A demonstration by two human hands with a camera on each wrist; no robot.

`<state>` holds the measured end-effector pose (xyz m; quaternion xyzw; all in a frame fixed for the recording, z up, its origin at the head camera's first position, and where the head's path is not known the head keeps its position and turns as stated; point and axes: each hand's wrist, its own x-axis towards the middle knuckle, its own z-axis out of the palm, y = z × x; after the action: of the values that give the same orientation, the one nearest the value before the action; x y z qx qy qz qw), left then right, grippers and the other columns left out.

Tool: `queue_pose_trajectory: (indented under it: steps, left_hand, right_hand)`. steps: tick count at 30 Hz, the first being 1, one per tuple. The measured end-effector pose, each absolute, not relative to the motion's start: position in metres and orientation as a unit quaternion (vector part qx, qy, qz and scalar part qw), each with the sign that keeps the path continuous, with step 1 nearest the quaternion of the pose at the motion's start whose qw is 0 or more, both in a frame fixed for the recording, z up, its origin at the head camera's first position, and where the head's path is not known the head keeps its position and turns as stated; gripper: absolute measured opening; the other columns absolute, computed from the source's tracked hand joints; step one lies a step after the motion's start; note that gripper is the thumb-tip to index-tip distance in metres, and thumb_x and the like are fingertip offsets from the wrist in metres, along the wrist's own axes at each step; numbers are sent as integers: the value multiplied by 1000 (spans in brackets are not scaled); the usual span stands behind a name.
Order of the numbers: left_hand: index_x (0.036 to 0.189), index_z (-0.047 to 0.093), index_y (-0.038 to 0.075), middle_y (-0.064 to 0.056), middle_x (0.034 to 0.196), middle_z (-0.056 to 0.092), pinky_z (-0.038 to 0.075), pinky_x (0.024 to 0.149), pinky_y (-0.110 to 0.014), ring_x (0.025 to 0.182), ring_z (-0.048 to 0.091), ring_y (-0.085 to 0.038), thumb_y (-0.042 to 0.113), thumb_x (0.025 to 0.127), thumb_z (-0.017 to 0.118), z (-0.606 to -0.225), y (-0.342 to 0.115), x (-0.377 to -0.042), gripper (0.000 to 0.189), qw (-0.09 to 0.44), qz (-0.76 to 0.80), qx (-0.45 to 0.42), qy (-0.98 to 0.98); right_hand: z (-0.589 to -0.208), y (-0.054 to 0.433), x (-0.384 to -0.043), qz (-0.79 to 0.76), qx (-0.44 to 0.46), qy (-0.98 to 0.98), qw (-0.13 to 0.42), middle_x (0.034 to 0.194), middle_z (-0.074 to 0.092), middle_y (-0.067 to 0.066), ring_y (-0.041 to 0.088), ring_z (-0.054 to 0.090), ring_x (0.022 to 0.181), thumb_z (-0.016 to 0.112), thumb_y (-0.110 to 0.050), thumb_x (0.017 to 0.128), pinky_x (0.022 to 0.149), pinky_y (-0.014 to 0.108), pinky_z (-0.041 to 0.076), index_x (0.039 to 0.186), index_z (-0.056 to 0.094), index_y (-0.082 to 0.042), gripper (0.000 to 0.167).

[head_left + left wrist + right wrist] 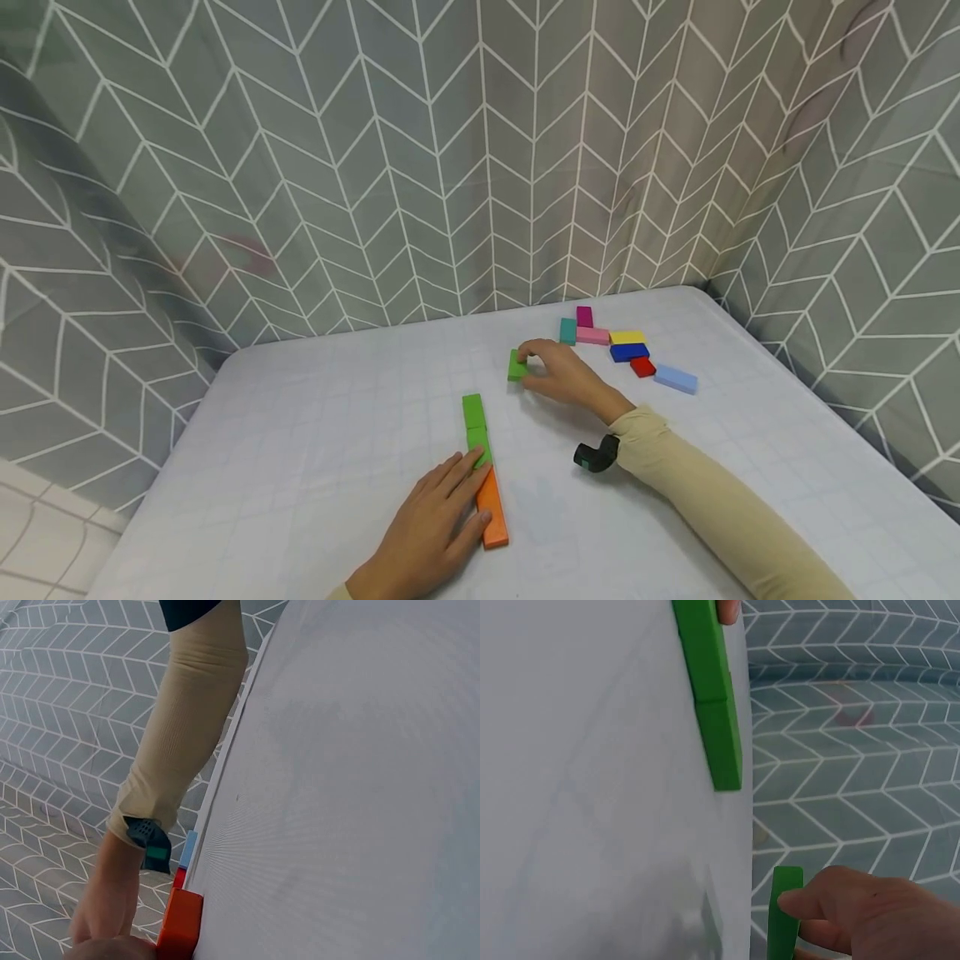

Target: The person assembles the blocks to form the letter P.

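In the head view, my right hand [564, 377] pinches a small green block [514, 367] between thumb and fingers, above the table's middle. The right wrist view shows this green block [781, 919] standing on end in the grip. A row of blocks lies end to end nearer me: a far green block [473, 411], a second green block [477, 437] and an orange block [492, 512] closest. My left hand [423, 521] rests beside the row with extended fingers, fingertips over the second green block and the orange one, thumb at the orange block's side.
Right of my right hand lie loose blocks: teal [567, 331], magenta [584, 317], pink [592, 336], yellow [627, 337], blue [628, 352], red [642, 367] and light blue [676, 379]. A patterned curtain [480, 167] borders the white table [337, 417].
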<state>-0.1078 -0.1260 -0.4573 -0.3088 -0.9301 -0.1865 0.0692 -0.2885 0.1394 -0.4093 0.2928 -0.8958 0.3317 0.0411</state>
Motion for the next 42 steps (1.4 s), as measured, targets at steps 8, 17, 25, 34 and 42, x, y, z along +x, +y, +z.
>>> queue_pose_trajectory:
  steps: [8, 17, 25, 34, 42]
  left_hand:
    - [157, 48, 13, 0, 168, 31, 37, 115, -53, 148, 37, -27, 51, 111, 39, -457, -126, -108, 60, 56, -181, -305, -933]
    - [157, 48, 13, -1, 168, 31, 36, 115, -54, 148, 37, -28, 50, 111, 41, -457, -125, -107, 60, 58, -184, -307, -932]
    - [157, 48, 14, 1, 168, 31, 35, 115, -55, 148, 37, -26, 52, 111, 40, -457, -127, -108, 61, 59, -173, -302, -936]
    - [158, 48, 16, 2, 167, 32, 36, 114, -58, 147, 38, -26, 53, 111, 39, -455, -126, -108, 61, 54, -169, -300, -937]
    - [156, 50, 15, 2, 167, 32, 37, 113, -59, 147, 39, -27, 54, 110, 40, -457, -126, -108, 61, 59, -169, -296, -938]
  right_hand:
    - [-412, 100, -299, 316, 346, -883, 19, 126, 69, 11, 31, 62, 120, 76, -6, 92, 107, 45, 47, 122, 69, -1, 31]
    - [-421, 79, -306, 329, 382, -864, 0, 118, 72, 9, 27, 65, 113, 77, -4, 92, 105, 42, 48, 119, 69, 0, 29]
    - [-421, 72, -306, 328, 387, -862, -16, 119, 72, 9, 24, 65, 112, 75, -4, 92, 104, 40, 49, 119, 71, -1, 27]
    - [-423, 73, -303, 313, 381, -870, -3, 133, 68, 12, 26, 62, 125, 72, -5, 93, 109, 41, 46, 118, 74, -3, 26]
    - [-427, 98, -295, 351, 355, -866, 10, 154, 50, 19, 35, 49, 139, 69, -9, 96, 111, 49, 43, 134, 66, 1, 40]
